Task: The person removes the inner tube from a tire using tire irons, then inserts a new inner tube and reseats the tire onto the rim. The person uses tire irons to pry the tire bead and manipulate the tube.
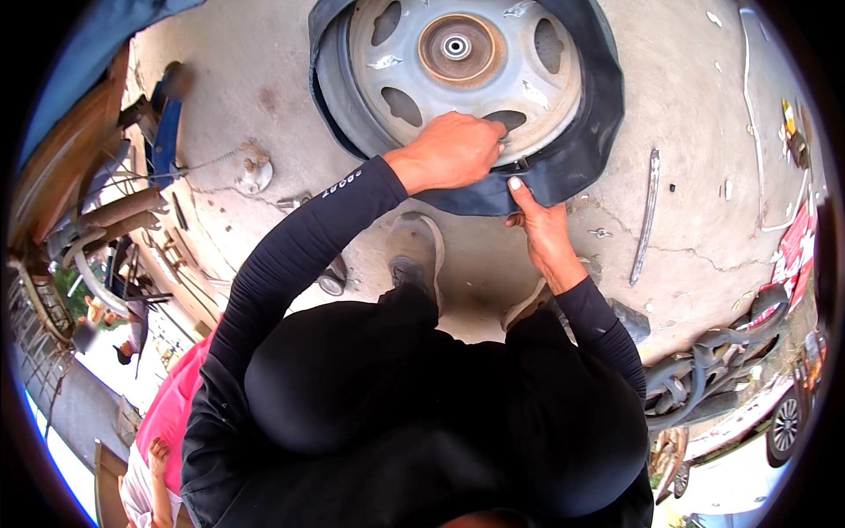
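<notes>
A grey steel wheel rim (392, 75) with oval holes and a rusty centre lies on the ground in front of me. A slack black inner tube (598, 97) runs loosely around it. My left hand (458, 151) is closed over the near edge of the rim, its fingertips partly hidden beside one hole. A small dark valve-like piece (523, 164) shows to the right of that hand. My right hand (543, 231) grips the tube's near edge, thumb on top and fingers mostly underneath.
A metal bar (647, 216) and a small wing-nut-like part (600, 233) lie on the concrete at right. Old tubes (704, 378) are heaped at lower right. At left are a round metal part (253, 174) and a blue tool (165, 136). A person in pink (180, 405) is behind, lower left.
</notes>
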{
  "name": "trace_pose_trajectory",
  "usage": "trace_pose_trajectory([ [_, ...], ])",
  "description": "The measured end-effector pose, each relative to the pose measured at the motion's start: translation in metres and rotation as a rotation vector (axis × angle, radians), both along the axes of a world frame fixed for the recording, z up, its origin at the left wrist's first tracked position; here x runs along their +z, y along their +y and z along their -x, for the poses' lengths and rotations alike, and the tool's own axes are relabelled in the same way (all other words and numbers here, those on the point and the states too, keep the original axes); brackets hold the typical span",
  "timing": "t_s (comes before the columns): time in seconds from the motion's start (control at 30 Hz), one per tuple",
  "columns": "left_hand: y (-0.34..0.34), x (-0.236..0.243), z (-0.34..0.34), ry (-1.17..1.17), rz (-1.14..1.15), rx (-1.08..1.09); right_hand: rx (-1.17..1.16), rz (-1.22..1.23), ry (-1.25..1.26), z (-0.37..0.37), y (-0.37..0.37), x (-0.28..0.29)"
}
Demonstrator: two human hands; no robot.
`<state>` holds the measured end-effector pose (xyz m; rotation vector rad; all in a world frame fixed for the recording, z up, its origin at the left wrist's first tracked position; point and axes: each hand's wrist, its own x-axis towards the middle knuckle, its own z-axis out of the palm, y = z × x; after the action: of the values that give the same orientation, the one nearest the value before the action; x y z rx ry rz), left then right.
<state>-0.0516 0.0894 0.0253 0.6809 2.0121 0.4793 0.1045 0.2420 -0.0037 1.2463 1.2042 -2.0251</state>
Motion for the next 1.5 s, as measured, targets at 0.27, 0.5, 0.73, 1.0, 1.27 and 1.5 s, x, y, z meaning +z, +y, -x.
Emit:
trace_pose_trajectory([
  [0.27, 0.001, -0.015, 0.002, -0.053, -0.001, 0.086, 0.036, -0.05, 0.057, 0.002, 0.0, 0.015],
  [0.5, 0.0, -0.023, -0.001, 0.018, -0.013, 0.076, 0.064, -0.145, 0.095, -0.001, 0.0, 0.016],
  [0.73, -0.027, -0.006, -0.003, 0.201, -0.261, 0.176, 0.091, -0.122, 0.177, 0.004, 0.004, 0.039],
  [1.0, -0.168, -0.008, 0.083, 0.89, 0.104, 0.685, 0.294, -0.126, 0.5, 0.048, 0.008, 0.096],
  [1.27, -0.167, 0.096, 0.129, 0.221, -0.153, 0.957, -0.001, -0.273, 0.805, 0.124, 0.15, 0.176],
  [1.5, 0.01, 0.211, 0.146, 0.182, -1.131, 0.65, -0.523, -0.039, 1.123, 0.106, 0.266, 0.285],
])
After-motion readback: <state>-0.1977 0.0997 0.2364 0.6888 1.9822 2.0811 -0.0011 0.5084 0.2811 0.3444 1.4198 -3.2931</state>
